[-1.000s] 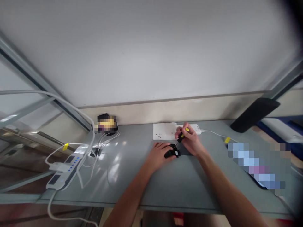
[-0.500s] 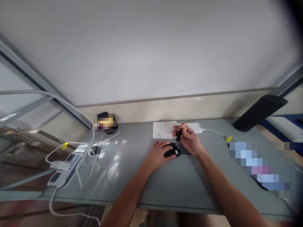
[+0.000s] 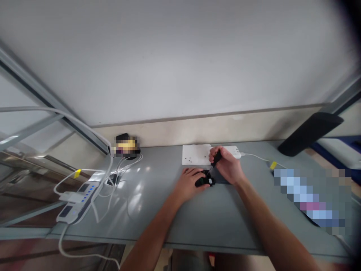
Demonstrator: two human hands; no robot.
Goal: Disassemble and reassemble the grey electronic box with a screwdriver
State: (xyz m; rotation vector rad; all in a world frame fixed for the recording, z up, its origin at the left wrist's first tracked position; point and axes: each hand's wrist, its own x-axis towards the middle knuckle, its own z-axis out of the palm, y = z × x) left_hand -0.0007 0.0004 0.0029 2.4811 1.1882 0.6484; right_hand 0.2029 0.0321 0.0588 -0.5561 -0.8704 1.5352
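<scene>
A small black device [image 3: 203, 182] with a white label lies on the grey table. My left hand [image 3: 188, 184] is closed round it, fingers across its far left side and thumb along its near edge. In my right hand [image 3: 229, 165] is a screwdriver [image 3: 216, 157] with a dark handle, gripped in curled fingers. Its thin shaft slants down to the left and its tip meets the device. Just beyond my hands lies a white sheet [image 3: 194, 152] with several tiny dark pieces, perhaps screws. A dark flat piece [image 3: 224, 180] is partly hidden under my right wrist.
A white power strip [image 3: 75, 210] with loose cables stands at the left end of the grey table [image 3: 158, 214]. Behind my right hand is another white strip [image 3: 234, 151] with a cable. A black upright object [image 3: 307, 133] stands at the right, near a blurred-out flat item [image 3: 313, 203].
My right hand has turned and its fingers have wrapped round the screwdriver handle; the yellow part no longer shows. One dark piece on the sheet is now uncovered. My left hand stays put.
</scene>
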